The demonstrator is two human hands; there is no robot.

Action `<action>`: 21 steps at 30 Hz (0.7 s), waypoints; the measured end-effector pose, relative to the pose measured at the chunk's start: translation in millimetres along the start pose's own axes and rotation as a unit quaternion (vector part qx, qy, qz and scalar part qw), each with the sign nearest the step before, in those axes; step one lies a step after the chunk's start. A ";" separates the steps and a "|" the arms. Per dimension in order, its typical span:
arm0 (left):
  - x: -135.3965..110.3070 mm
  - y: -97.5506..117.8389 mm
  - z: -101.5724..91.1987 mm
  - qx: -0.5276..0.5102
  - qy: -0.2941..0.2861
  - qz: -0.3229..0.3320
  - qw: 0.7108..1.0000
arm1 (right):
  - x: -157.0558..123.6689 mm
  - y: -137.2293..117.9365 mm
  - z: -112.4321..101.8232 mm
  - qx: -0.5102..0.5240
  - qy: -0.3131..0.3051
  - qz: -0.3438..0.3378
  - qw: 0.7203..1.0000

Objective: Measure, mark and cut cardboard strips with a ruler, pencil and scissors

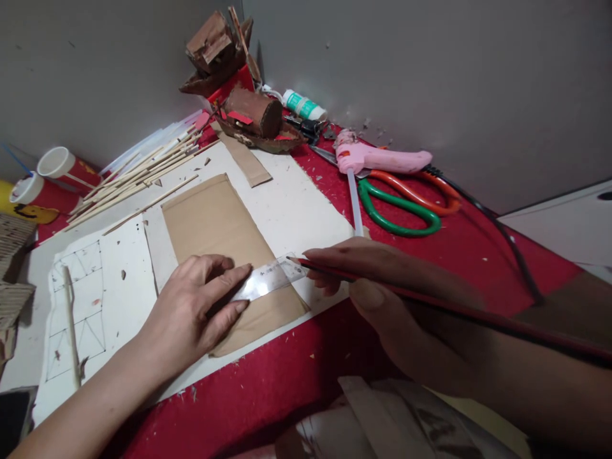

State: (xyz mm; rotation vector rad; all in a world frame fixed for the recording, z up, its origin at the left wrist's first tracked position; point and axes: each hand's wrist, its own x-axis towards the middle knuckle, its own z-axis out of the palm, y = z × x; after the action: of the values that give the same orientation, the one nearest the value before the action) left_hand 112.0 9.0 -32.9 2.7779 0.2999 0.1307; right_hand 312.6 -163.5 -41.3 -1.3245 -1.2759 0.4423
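Note:
A clear plastic ruler point(264, 280) lies across a piece of brown cardboard point(215, 220). My left hand point(196, 303) grips the ruler's left part, with its fingers and thumb at the two long edges. In my right hand point(382, 293) is a pencil point(329, 272), dark with red, held between thumb and fingers. Its tip points left and sits at the ruler's right end. Whether the tip touches the cardboard I cannot tell. Under the cardboard is a white board point(306, 217).
Scissors point(399, 210) and a pink glue gun point(382, 158) with its cord lie at the right. Wooden sticks point(143, 169), paper cups point(60, 169) and a drawn sheet point(95, 287) are at left. Cardboard boat models point(253, 118) stand behind, beside a white-green bottle point(303, 105).

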 end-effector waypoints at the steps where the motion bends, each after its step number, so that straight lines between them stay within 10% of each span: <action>1: 4.2 0.3 0.9 0.009 0.002 0.008 1.000 | -0.3 0.4 0.2 -0.003 -0.008 0.000 1.000; 21: 20.1 -15.7 16.7 -0.017 -0.064 0.051 0.996 | -13.1 -8.7 0.8 -0.020 0.024 0.077 0.997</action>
State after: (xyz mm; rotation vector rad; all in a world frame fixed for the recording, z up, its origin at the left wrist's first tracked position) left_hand 130.7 22.5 -52.9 2.7517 0.1216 -0.0183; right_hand 304.1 -176.6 -39.4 -1.4656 -1.1525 0.4923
